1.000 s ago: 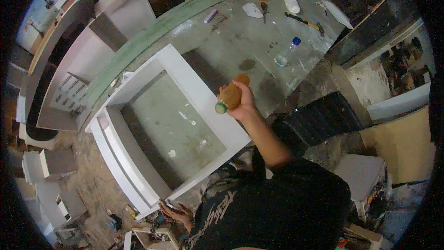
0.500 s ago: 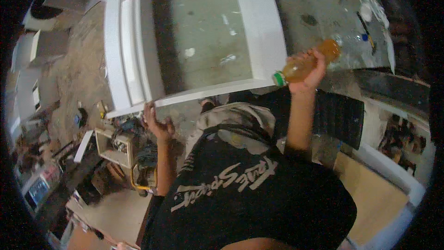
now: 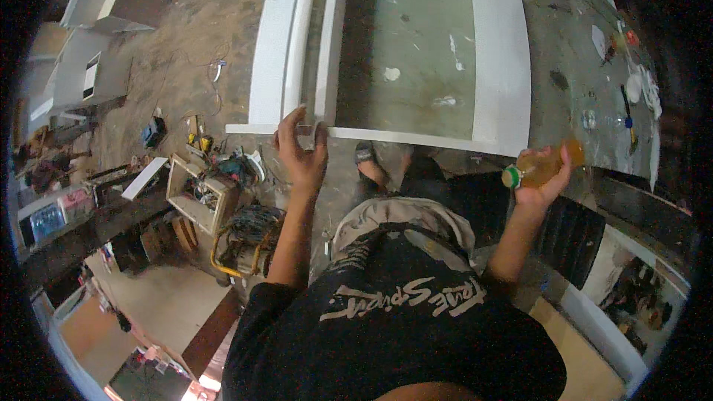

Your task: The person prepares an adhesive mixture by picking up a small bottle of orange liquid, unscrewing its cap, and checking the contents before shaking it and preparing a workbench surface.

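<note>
Right hand [image 3: 548,184] grips a bottle [image 3: 533,169] of amber liquid [image 3: 575,153]; left hand [image 3: 302,160] has fingers [image 3: 290,125] apart.

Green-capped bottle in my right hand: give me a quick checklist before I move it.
1. Right hand gripping the green-capped bottle: ok.
2. Green cap on the bottle: ok.
3. Bottle upright: not ok, its capped end points toward the picture's left.
4. Left hand touching the white frame: cannot tell, though its fingers overlap the near edge.
5. Hammer apart from the bottle: ok.
</note>
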A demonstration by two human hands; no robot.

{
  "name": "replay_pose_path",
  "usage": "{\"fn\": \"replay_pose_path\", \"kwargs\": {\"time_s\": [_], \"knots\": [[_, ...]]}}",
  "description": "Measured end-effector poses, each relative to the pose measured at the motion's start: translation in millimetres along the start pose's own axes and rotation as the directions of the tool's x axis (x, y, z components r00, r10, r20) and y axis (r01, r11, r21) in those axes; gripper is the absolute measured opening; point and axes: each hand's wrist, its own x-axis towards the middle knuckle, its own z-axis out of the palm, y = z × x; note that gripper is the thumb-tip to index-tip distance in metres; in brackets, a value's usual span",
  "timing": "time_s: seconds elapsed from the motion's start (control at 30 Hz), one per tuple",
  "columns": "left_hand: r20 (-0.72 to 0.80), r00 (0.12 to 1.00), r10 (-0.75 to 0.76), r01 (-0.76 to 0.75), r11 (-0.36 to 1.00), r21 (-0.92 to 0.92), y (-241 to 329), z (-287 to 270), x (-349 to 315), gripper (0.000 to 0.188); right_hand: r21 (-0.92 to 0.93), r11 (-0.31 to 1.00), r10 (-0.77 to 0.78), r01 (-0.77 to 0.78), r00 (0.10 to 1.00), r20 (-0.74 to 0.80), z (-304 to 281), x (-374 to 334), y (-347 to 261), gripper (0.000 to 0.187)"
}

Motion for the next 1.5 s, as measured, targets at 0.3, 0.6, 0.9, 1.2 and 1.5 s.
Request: {"fn": "replay_pose_path", "kwargs": {"time_s": [0.3, 0.6, 0.9, 1.2, 1.5], "knots": [[-0.203, 0.960, -0.195, 0.227, 0.962, 0.151, -26.9, 7.6, -5.4, 0.114, -0.065, 0.971, -0.235, 0.232, 0.971, -0.049, 3.7, 18.8, 27.5, 0.021], [-0.277, 0.954, -0.113, 0.138, 0.988, 0.071, -58.7, 33.7, -11.0, 0.118, -0.490, 0.373, -0.662, 0.788, 0.596, 0.454, -61.9, 51.9, -2.5, 0.030], [-0.298, 0.952, -0.074, 0.122, 0.982, 0.146, -63.8, 39.5, -11.0, 0.108, -0.511, 0.196, -0.728, 0.837, 0.473, 0.496, -77.2, 75.3, 3.9, 0.013], [-0.279, 0.958, -0.065, 0.041, 0.995, -0.092, -55.8, 40.7, -8.9, 0.100, -0.446, 0.442, -0.599, 0.778, 0.626, 0.499, -35.4, 45.5, 18.4, 0.017], [-0.248, 0.968, -0.037, 0.028, 0.999, -0.040, -51.6, 42.8, -8.3, 0.094, -0.374, 0.347, -0.452, 0.860, 0.503, 0.737, -35.4, 42.6, 38.8, 0.022]]}}
